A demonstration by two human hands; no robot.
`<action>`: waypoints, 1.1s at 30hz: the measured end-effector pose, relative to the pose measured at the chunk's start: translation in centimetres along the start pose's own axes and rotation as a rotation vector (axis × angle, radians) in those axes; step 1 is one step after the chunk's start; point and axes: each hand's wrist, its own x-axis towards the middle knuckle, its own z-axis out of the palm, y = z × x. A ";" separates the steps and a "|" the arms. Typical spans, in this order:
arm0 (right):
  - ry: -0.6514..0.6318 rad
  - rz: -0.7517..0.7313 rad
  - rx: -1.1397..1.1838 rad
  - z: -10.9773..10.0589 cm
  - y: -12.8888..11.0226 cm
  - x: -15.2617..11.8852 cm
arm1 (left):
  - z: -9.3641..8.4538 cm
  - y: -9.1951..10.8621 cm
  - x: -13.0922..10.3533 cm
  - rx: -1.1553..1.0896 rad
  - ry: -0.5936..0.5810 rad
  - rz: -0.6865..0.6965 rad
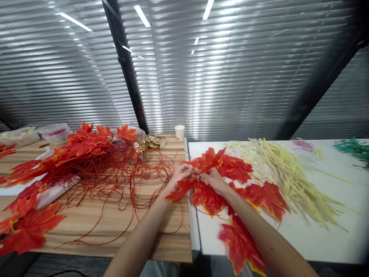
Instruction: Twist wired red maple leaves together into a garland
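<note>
Over the seam between two tables, my left hand (182,174) pinches the stem end of a red artificial maple leaf (207,159). Close beside it on the right, my right hand (215,180) has its fingers closed at the same leaf stems; what exactly they grip is too small to make out. More red maple leaves (266,198) with yellow edges lie around and under my right forearm, one hanging at the white table's front edge. Thin red cord (129,173) spreads in a loose tangle on the wooden table, left of my hands.
A big pile of red leaves (80,146) covers the left of the wooden table (115,223). Behind stand a paper cup (179,132), a gold wrapper (155,141) and plastic tubs (54,132). Pale yellow strands (288,173) and green pieces (353,148) lie on the white table (325,238).
</note>
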 end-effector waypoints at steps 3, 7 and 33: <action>0.021 0.019 0.039 0.1 -0.1 0.0 | 0.1 0.0 -0.1 0.012 -0.004 -0.004; -0.010 0.017 0.072 -0.1 -0.2 0.0 | 0.1 0.0 0.1 0.042 0.000 0.005; -0.022 -0.025 0.172 0.1 -0.4 0.0 | 1.0 -0.8 -0.6 0.177 -0.002 0.101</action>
